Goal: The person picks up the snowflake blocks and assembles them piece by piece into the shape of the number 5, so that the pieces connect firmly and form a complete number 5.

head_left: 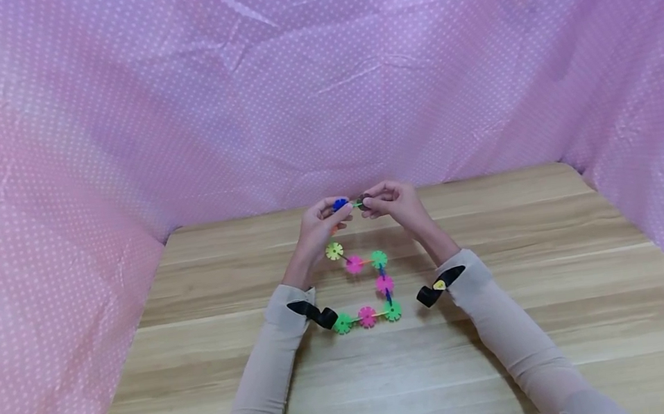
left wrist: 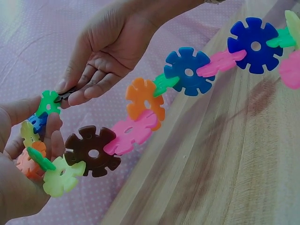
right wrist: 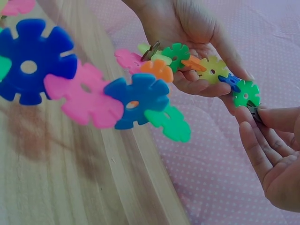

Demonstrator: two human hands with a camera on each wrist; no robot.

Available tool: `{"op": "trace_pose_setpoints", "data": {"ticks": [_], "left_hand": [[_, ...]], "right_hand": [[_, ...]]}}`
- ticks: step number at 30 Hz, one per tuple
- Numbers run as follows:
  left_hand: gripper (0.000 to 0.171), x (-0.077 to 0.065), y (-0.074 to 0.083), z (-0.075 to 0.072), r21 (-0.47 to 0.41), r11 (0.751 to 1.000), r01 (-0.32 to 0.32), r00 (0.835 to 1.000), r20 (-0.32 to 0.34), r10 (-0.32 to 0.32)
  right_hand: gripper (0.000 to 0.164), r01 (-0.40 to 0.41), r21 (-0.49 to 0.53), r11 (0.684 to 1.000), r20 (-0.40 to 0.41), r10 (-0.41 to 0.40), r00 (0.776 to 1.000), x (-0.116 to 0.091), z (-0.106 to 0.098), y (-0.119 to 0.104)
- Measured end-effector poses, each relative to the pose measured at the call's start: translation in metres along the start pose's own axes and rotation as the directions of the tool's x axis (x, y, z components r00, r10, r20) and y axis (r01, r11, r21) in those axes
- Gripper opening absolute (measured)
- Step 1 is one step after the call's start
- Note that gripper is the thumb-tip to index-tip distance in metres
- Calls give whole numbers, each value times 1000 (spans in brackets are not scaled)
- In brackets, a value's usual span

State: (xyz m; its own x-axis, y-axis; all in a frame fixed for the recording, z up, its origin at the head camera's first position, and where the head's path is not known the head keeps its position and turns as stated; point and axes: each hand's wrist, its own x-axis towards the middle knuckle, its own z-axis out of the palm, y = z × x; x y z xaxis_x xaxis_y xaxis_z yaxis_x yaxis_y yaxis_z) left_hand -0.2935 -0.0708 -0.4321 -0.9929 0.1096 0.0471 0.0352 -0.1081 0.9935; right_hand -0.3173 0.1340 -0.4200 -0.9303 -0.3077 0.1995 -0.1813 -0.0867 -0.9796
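Observation:
My left hand [head_left: 313,229] holds a chain of slotted plastic snowflake discs. Its thumb and fingers pinch near the end, by a green disc [right wrist: 246,93] and a blue disc [right wrist: 229,82]. Between the thumb and fingers of my right hand [head_left: 397,204] is a dark disc [left wrist: 65,95], edge-on against the green disc's rim. How deeply their slots engage is hidden. From my left hand the chain runs on through a yellow-green disc [left wrist: 63,176], a brown disc [left wrist: 93,152], a pink disc [left wrist: 131,133], an orange disc [left wrist: 145,101] and blue discs [left wrist: 189,70].
The rest of the chain bends toward me above the wooden table [head_left: 511,323], with pink [head_left: 367,316] and green discs [head_left: 342,324] nearest. A black strap [head_left: 314,313] is on each sleeve cuff. Pink dotted cloth [head_left: 317,97] hangs behind and at both sides.

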Motion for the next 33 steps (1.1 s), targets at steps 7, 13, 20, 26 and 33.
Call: {"op": "trace_pose_setpoints", "data": {"ticks": [7,13,20,26,33], "left_hand": [[30,-1,2,1,5,1000,9,1000,25,-9],[31,-2,0,0,-14,1000,20,999,49,-19],[34,-6,-5,-4,48,997,59,995,76,-62],[43,-13,-8,-13,117,986,114,990,70,-123],[49,-23,-12,-27,144,973,181,978,82,-194]], "right_hand": [[24,-30,13,999,-11,30,999,-2,-2,-2],[22,-37,8,999,0,37,999,-2,-2,-4],[27,-47,10,999,8,47,999,-3,-5,-3],[23,-42,30,999,-8,42,999,-2,-9,-7],[13,-21,50,999,-29,23,999,4,-18,-10]]}}
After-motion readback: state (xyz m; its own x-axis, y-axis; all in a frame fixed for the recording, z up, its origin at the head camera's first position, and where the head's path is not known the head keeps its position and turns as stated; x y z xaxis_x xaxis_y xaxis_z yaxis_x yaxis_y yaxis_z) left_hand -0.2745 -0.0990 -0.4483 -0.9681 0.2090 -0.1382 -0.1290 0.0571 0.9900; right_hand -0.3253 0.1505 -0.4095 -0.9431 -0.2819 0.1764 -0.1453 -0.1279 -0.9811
